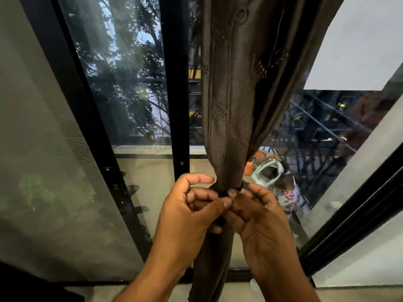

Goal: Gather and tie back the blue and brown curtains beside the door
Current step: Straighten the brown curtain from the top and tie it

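Observation:
The brown curtain [235, 88] hangs gathered into a narrow bundle in front of the glass door, pinched in at waist height by a dark tie band [238, 188]. My left hand [192, 212] and my right hand [259, 214] meet in front of the bundle, fingers curled, each pinching an end of the dark tie. Below the hands the curtain's tail [209, 271] drops to the floor. No blue curtain shows in this view.
A black door frame [178, 105] stands just left of the curtain, with a mesh screen panel [43, 149] farther left. A white wall [366, 40] is at the upper right. The glass reflects a person in a floral top [285, 192].

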